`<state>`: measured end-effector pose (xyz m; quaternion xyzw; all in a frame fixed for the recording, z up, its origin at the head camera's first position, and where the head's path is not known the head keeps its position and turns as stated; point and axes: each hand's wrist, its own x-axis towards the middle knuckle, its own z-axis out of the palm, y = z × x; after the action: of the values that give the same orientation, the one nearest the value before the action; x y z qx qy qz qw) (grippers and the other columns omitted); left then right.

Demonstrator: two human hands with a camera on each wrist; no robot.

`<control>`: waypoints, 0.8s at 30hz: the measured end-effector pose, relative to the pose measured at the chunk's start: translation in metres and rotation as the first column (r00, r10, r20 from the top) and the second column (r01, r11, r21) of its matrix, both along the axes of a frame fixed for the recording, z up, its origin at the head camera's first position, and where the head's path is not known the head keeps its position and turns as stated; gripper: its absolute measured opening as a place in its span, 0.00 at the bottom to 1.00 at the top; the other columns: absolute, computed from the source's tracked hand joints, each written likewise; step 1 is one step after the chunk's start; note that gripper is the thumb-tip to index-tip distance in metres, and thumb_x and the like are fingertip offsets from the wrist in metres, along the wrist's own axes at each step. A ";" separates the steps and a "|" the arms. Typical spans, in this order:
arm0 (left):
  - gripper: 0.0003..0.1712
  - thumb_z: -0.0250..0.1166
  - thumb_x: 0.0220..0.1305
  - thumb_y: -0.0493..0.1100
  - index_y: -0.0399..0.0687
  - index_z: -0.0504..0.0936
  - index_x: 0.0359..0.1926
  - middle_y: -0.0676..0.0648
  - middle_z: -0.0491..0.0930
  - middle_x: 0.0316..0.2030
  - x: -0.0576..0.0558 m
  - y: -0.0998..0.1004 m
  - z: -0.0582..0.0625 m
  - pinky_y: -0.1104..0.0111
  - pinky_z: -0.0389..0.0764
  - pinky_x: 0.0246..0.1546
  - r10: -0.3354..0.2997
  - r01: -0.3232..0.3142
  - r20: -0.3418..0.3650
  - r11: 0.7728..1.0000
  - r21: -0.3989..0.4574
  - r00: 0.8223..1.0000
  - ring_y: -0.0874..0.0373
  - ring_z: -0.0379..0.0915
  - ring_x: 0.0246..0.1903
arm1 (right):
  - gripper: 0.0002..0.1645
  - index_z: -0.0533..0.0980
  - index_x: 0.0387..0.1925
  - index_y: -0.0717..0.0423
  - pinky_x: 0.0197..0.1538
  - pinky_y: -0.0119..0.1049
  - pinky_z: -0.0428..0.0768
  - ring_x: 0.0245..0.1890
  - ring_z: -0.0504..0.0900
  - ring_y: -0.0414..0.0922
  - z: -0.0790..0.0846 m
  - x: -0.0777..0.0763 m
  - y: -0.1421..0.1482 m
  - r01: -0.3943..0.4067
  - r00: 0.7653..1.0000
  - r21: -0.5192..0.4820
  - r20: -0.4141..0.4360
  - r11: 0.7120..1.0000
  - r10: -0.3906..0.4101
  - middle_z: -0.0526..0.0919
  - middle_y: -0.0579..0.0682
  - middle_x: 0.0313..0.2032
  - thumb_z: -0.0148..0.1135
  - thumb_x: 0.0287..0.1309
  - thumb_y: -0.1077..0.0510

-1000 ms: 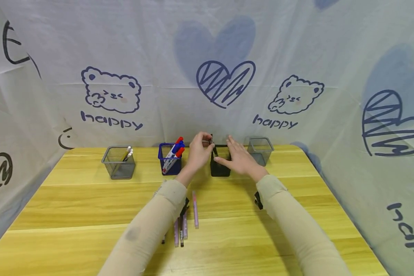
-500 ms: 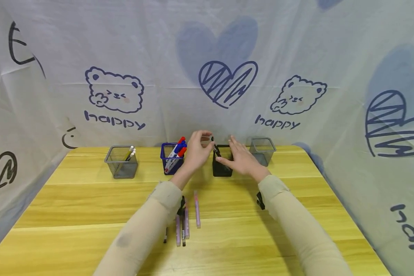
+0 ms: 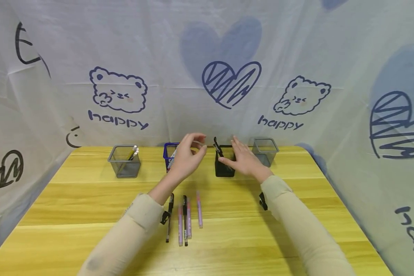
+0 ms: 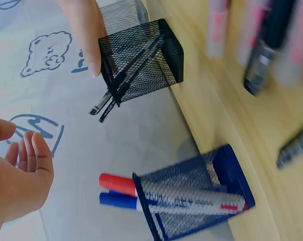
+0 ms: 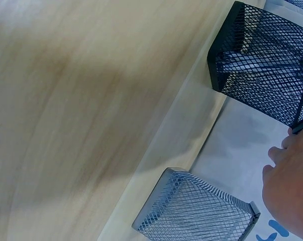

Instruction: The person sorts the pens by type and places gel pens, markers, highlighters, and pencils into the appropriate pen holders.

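Observation:
A black mesh pen holder (image 3: 225,168) stands at the table's back edge, with black pens (image 4: 122,83) leaning in it. My right hand (image 3: 245,160) rests against its rim with straight fingers, thumb across the front. In the right wrist view, fingertips (image 5: 277,153) lie by the rim's corner. To the left of the holder, my left hand (image 3: 189,155) hovers with loosely bent fingers and holds nothing. Part of the blue mesh pen holder (image 3: 167,150) is hidden behind it; the left wrist view shows red and blue markers (image 4: 191,197) inside that one.
Black pens (image 3: 185,220) and pink-lilac pens (image 3: 199,211) lie on the wooden table (image 3: 248,237) in front. A grey mesh holder (image 3: 127,168) with white-tipped sticks stands far left. Another grey mesh holder (image 3: 270,153) is at right. A printed cloth (image 3: 179,103) hangs behind.
My left hand has let go of a black pen, which now leans in the black holder, and has moved left. The right hand stays at that holder.

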<state>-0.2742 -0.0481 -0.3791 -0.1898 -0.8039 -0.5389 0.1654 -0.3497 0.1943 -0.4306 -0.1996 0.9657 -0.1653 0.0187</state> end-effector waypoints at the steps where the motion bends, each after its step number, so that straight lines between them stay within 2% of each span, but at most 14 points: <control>1: 0.17 0.62 0.75 0.38 0.44 0.78 0.61 0.43 0.78 0.53 0.004 -0.003 0.000 0.62 0.82 0.43 -0.004 0.004 -0.003 1.000 -0.011 1.000 0.51 0.78 0.47 | 0.69 0.42 0.83 0.61 0.83 0.55 0.43 0.82 0.42 0.59 0.000 0.000 0.000 0.001 1.000 -0.002 0.000 1.000 -0.001 0.35 0.57 0.84 0.39 0.63 0.14; 6: 0.16 0.63 0.74 0.37 0.44 0.79 0.60 0.43 0.78 0.49 0.019 -0.021 -0.006 0.66 0.79 0.37 -0.024 0.023 -0.012 0.997 -0.071 1.000 0.55 0.76 0.41 | 0.68 0.42 0.83 0.60 0.83 0.54 0.41 0.83 0.42 0.58 0.000 0.001 0.002 -0.004 1.000 -0.015 0.006 1.000 0.004 0.34 0.56 0.84 0.40 0.64 0.15; 11: 0.16 0.64 0.72 0.33 0.40 0.80 0.59 0.42 0.79 0.46 0.031 -0.040 -0.017 0.70 0.79 0.34 -0.042 0.037 -0.027 0.988 -0.153 0.999 0.57 0.75 0.36 | 0.68 0.42 0.83 0.61 0.83 0.55 0.41 0.82 0.42 0.59 -0.002 0.000 0.002 -0.021 1.000 -0.007 0.002 1.000 0.021 0.34 0.56 0.84 0.40 0.64 0.15; 15: 0.16 0.66 0.68 0.29 0.35 0.80 0.56 0.41 0.79 0.43 0.038 -0.055 -0.028 0.66 0.83 0.36 -0.073 0.063 -0.039 0.973 -0.223 0.997 0.55 0.76 0.36 | 0.69 0.41 0.83 0.62 0.82 0.56 0.41 0.82 0.41 0.61 -0.003 -0.001 0.002 -0.027 1.000 -0.004 0.000 1.000 0.027 0.34 0.57 0.83 0.39 0.64 0.15; 20: 0.16 0.67 0.65 0.29 0.33 0.80 0.54 0.41 0.79 0.43 0.041 -0.073 -0.044 0.58 0.85 0.38 -0.085 0.077 -0.008 0.939 -0.336 0.996 0.54 0.76 0.36 | 0.68 0.42 0.83 0.61 0.83 0.53 0.40 0.82 0.41 0.59 -0.003 -0.001 0.002 -0.019 1.000 -0.004 0.000 1.000 0.019 0.33 0.55 0.84 0.39 0.64 0.15; 24: 0.17 0.67 0.66 0.30 0.34 0.81 0.55 0.42 0.79 0.42 0.042 -0.088 -0.056 0.63 0.84 0.36 -0.089 0.101 0.047 0.900 -0.423 0.995 0.57 0.76 0.34 | 0.68 0.42 0.83 0.60 0.83 0.53 0.40 0.83 0.41 0.58 -0.003 -0.001 0.003 -0.021 1.000 -0.005 -0.003 1.000 0.021 0.33 0.55 0.84 0.40 0.65 0.15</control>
<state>-0.2318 -0.1359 -0.4354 -0.2531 -0.8939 -0.3607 0.0828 -0.3507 0.1971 -0.4340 -0.2098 0.9631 -0.1675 0.0186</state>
